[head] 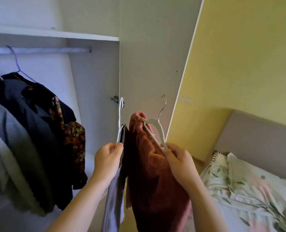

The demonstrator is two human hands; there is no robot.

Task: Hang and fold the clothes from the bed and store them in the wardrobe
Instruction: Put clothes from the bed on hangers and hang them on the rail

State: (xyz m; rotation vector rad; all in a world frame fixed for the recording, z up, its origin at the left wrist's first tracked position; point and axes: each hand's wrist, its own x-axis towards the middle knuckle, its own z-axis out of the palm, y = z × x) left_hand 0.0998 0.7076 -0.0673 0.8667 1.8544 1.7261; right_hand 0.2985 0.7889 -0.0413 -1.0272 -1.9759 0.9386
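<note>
My left hand (pixel 108 158) grips the lower end of a thin white hanger (pixel 119 121) that carries a grey garment (pixel 113 198) hanging down past my wrist. My right hand (pixel 177 158) pinches the arm of a thicker white hanger with a metal hook (pixel 155 129). A rust-red garment (pixel 149 173) hangs on that hanger between my two hands. Both hangers are held up in front of the open wardrobe door (pixel 147 64), to the right of the wardrobe rail (pixel 38 50).
Several dark and floral clothes (pixel 38 118) hang on the rail at the left, under a white shelf (pixel 55 35). The bed (pixel 249 190) with leaf-print bedding lies at the right, below a yellow wall (pixel 239 56).
</note>
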